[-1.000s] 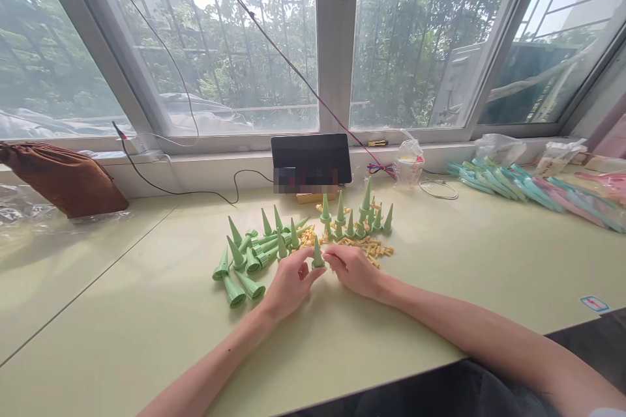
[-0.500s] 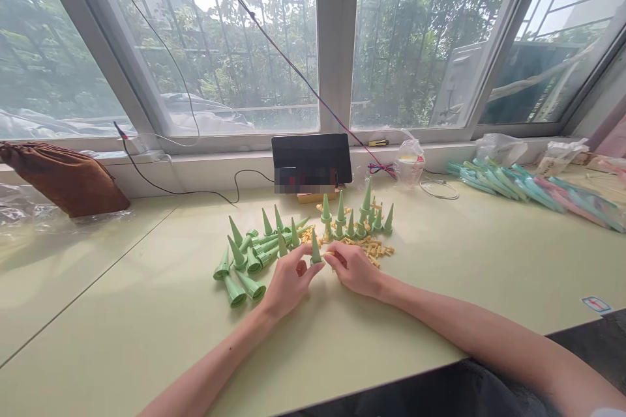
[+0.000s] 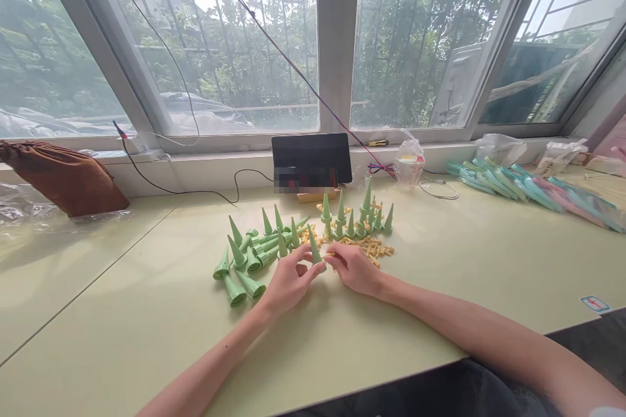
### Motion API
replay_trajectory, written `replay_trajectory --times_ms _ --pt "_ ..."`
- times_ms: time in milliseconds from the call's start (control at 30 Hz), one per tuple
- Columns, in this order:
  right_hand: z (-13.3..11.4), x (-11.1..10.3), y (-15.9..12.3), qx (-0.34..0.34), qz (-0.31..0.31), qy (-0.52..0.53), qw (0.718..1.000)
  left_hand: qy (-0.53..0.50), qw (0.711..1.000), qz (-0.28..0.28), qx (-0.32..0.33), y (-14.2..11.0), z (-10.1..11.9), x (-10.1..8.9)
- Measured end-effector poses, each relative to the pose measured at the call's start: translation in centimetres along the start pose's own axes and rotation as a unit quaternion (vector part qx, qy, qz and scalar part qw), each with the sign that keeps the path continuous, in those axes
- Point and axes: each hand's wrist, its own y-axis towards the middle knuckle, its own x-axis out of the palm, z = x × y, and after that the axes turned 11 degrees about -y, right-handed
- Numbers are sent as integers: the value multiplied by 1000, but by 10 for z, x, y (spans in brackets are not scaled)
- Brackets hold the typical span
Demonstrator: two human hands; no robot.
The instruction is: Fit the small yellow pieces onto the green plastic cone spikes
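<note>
Cone (image 3: pixel 313 250) at frame centre, tilted, tip toward upper left, grasped between thumb and fingers of left hand (image 3: pixel 289 279). Right hand (image 3: pixel 356 268) just right of it, fingertips pinched on yellow peg (image 3: pixel 329 254), mostly hidden. Spare cones (image 3: pixel 237 254) stand and lie left of centre; upright cones (image 3: pixel 341 208) and loose pegs (image 3: pixel 375 249) right of centre. Screen (image 3: pixel 312 155) upper centre, brown bag (image 3: pixel 83 179) at left edge.
</note>
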Motion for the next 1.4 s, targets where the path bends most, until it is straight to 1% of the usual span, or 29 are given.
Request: replay_trajectory --times_ms 133,233,533,700,800,900,1067,1233,1400 --pt "1 0 0 8 0 -2 1000 47 999 5 18 0 -3 -1" --pt "1 0 0 13 0 -2 1000 61 998 -2 23 0 -4 -2" --pt "2 -2 -1 16 -18 17 1000 49 998 -4 24 -1 -1 -1" --pt "-3 -5 -1 40 -27 21 999 52 998 -5 37 -1 1 0" --pt "-7 -6 0 60 -41 44 996 56 997 -7 44 -1 3 1" --pt "-9 -7 0 80 -56 67 993 58 997 2 51 -2 3 3" --pt "-7 -6 0 90 -71 90 989 70 996 13 58 -2 -1 3" --pt "-6 -4 0 117 -86 129 981 82 993 21 80 -1 -3 3" --pt "-7 -6 0 111 -84 143 980 123 989 13 83 -2 -2 2"
